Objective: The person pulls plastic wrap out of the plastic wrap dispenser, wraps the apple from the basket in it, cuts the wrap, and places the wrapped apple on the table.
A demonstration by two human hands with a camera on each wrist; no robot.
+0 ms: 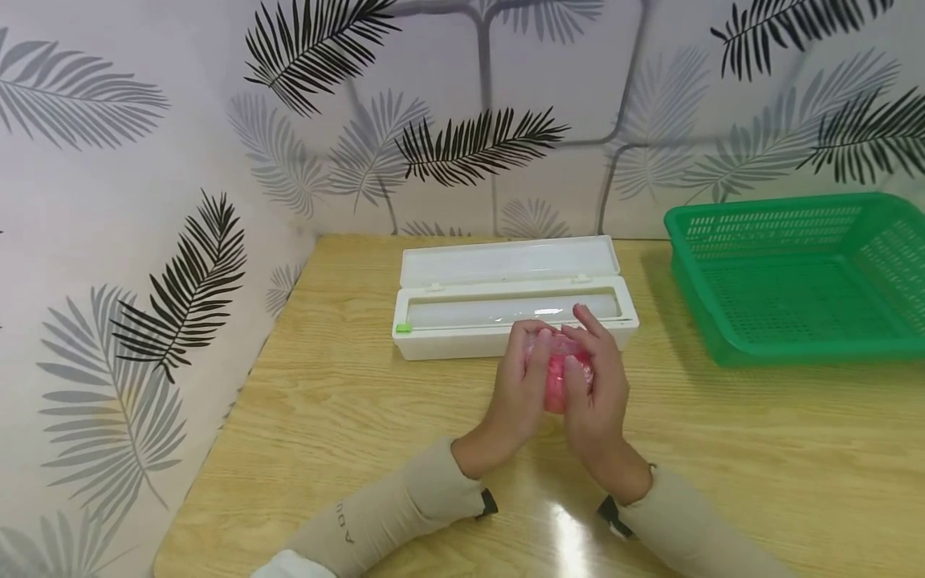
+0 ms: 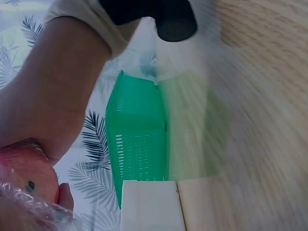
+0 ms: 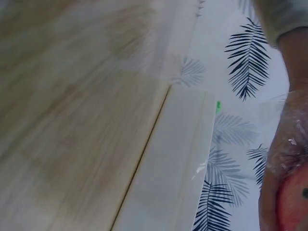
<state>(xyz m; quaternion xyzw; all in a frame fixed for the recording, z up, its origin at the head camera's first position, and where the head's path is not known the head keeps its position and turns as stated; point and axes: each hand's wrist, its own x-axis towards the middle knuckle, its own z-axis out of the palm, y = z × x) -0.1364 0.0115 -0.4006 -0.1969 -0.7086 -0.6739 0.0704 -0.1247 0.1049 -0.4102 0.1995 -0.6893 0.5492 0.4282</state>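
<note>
Between both hands is a red apple point(image 1: 555, 385), partly covered in clear plastic wrap. My left hand point(image 1: 520, 385) grips its left side, the thumb lying along the near face. From the other side my right hand point(image 1: 598, 385) holds it, one finger pointing up and away from the fruit. In the left wrist view the apple point(image 2: 36, 175) shows a dark spot at its end, with crinkled film point(image 2: 29, 202) over it. Film point(image 3: 293, 130) also covers the fingers in the right wrist view. Just beyond the hands stands a white wrap dispenser box point(image 1: 448, 343), lid up, a roll of film point(image 1: 470, 311) inside.
A green plastic basket point(image 1: 723, 349) with perforated sides stands at the right on the wooden table point(image 1: 347, 417). Behind the table rises a wall point(image 1: 433, 201) with a leaf pattern. A small green piece point(image 1: 403, 327) sits at the box's left end.
</note>
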